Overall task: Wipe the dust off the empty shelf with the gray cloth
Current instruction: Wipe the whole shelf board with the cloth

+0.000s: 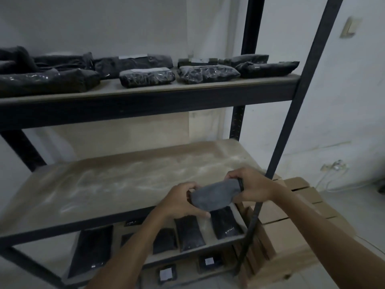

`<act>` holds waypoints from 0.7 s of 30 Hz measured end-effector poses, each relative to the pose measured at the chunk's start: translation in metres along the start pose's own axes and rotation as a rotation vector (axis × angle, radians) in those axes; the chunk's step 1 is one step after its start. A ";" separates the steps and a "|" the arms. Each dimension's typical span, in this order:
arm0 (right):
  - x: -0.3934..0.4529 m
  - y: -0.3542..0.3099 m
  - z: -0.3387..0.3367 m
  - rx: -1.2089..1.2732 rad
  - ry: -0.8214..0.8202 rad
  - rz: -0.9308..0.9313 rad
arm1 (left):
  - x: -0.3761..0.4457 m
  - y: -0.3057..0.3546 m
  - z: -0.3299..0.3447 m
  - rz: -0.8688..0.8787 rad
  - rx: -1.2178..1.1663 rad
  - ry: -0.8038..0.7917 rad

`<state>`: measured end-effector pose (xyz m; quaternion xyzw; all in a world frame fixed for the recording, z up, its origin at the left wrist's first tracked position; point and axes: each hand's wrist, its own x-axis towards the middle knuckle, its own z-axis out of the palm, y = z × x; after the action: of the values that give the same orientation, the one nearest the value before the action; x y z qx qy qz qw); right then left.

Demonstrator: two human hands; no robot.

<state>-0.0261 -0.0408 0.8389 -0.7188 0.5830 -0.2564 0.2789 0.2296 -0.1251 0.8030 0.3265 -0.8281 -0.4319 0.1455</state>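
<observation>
1. Gray cloth (215, 195): held between both hands above the front edge of the dusty empty shelf (116, 180).
2. Left hand (181, 200): at 9 o'clock, gripping the cloth.
3. Right hand (251, 186): at 3 o'clock, gripping the cloth.

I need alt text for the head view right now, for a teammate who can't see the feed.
Both hands, left hand and right hand, hold a folded gray cloth just above the front edge of the empty, dust-streaked middle shelf. The shelf above holds black plastic-wrapped packages; cardboard boxes stand to the right of the rack.
</observation>
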 end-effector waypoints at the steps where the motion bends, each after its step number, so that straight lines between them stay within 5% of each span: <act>1: 0.002 0.001 -0.001 0.045 0.000 0.016 | 0.006 -0.002 -0.002 0.025 0.015 0.008; 6: -0.002 0.016 0.000 0.457 0.113 0.077 | 0.026 -0.010 0.003 0.100 -0.068 -0.038; 12: 0.016 0.020 0.040 1.166 0.455 0.247 | 0.045 -0.012 0.030 -0.111 -0.439 0.025; 17: 0.047 0.013 0.050 1.097 0.533 0.543 | 0.051 0.004 0.050 -0.175 -0.342 0.051; 21: 0.084 0.036 -0.010 0.709 0.456 0.523 | 0.045 -0.019 0.016 -0.072 -0.091 0.208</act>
<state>-0.0421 -0.1297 0.8245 -0.3350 0.6668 -0.5111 0.4265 0.1956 -0.1527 0.7764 0.3923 -0.7758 -0.4376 0.2297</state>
